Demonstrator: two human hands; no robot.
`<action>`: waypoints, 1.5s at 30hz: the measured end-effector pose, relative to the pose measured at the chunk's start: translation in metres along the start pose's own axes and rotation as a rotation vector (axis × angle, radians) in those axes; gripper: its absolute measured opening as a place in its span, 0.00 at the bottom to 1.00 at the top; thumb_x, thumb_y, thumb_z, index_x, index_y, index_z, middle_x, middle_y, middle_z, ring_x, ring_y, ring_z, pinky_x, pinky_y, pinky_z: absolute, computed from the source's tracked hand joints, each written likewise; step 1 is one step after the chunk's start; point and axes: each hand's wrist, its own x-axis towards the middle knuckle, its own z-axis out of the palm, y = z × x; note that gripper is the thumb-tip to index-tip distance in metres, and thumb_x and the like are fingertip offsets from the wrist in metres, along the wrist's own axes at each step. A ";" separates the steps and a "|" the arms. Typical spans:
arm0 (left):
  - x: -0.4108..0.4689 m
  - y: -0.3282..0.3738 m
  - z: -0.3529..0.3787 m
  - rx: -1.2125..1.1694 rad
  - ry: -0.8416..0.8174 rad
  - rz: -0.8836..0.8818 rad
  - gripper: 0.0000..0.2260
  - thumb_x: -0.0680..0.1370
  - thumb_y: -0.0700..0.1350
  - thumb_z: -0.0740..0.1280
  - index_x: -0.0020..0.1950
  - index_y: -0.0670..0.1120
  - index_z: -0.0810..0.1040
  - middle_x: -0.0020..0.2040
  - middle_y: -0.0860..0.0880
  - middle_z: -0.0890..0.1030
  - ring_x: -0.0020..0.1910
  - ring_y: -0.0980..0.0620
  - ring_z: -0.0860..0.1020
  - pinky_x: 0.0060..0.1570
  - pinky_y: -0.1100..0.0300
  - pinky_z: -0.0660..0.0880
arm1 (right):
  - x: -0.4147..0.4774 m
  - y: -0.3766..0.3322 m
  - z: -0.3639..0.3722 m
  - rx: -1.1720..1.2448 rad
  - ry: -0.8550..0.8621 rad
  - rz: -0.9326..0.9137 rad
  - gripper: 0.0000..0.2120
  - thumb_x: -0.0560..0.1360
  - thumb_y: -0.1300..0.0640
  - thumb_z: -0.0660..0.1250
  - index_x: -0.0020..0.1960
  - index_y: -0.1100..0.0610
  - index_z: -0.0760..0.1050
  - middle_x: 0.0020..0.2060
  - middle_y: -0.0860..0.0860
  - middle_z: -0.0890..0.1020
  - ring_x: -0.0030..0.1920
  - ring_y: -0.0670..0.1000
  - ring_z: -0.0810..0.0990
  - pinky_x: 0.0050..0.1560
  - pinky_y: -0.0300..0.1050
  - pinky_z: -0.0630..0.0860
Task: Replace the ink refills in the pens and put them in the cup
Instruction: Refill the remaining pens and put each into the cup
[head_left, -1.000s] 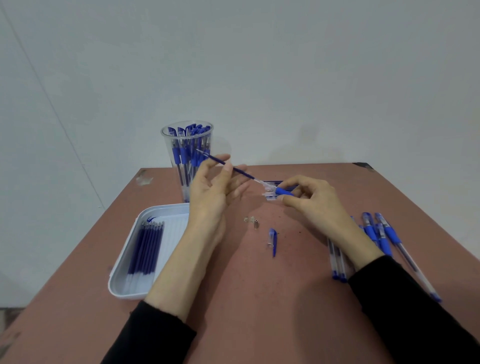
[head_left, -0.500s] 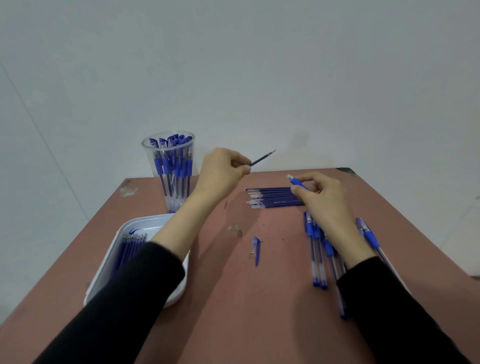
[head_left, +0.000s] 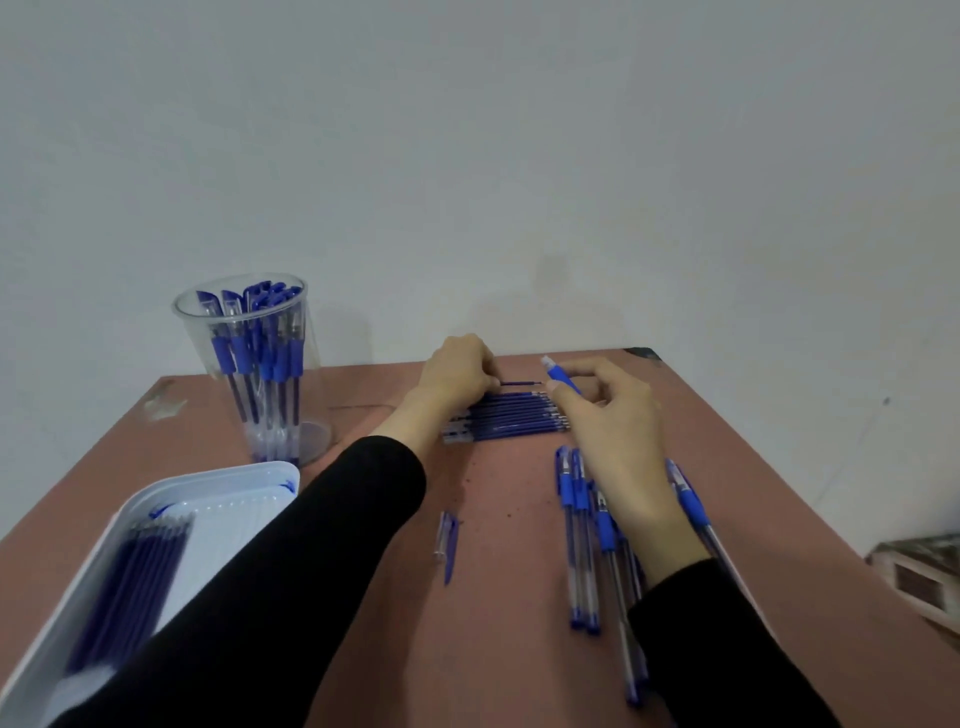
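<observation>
Brown table (head_left: 493, 649) fills the lower frame, with a white tray (head_left: 218, 475) of loose refills (head_left: 135, 582) at lower left and a clear cup (head_left: 249, 364), already crowded with blue pens, at upper left. Both hands meet at the centre, near the table's far edge. The left hand (head_left: 457, 371) is curled, its fingertips pinching one thin refill (head_left: 519, 383) just above a flat row of refills (head_left: 511, 418). The right hand (head_left: 615, 431) grips an opened pen barrel (head_left: 558, 373) between thumb and fingers, blue grip end raised. More pens (head_left: 579, 535) lie below the right hand, and a lone cap (head_left: 448, 545) lies at lower centre. The step in hand looks like the refill swap itself, though blur leaves it unclear whether that refill touches the row. The next move likely calls for lining a refill tip up with the barrel mouth and sliding it straight in.
</observation>
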 end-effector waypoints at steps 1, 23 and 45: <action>0.001 -0.001 0.001 -0.001 -0.010 0.000 0.06 0.73 0.38 0.70 0.48 0.41 0.84 0.47 0.41 0.84 0.49 0.45 0.80 0.52 0.54 0.76 | 0.000 0.000 0.000 0.001 -0.002 0.000 0.06 0.75 0.55 0.69 0.41 0.45 0.77 0.27 0.48 0.73 0.27 0.45 0.68 0.26 0.37 0.65; -0.013 -0.003 -0.015 -0.083 -0.028 0.013 0.09 0.78 0.38 0.63 0.54 0.42 0.82 0.53 0.42 0.81 0.46 0.53 0.75 0.46 0.64 0.68 | -0.005 -0.006 0.003 -0.039 -0.037 -0.023 0.05 0.75 0.53 0.68 0.43 0.43 0.77 0.32 0.54 0.78 0.32 0.55 0.75 0.34 0.50 0.75; -0.205 -0.104 -0.121 0.223 0.073 -0.339 0.04 0.73 0.43 0.71 0.45 0.43 0.83 0.40 0.49 0.82 0.37 0.53 0.77 0.38 0.64 0.71 | -0.076 -0.042 0.085 -0.140 -0.358 -0.239 0.08 0.73 0.56 0.69 0.40 0.43 0.76 0.27 0.44 0.74 0.29 0.44 0.72 0.37 0.45 0.71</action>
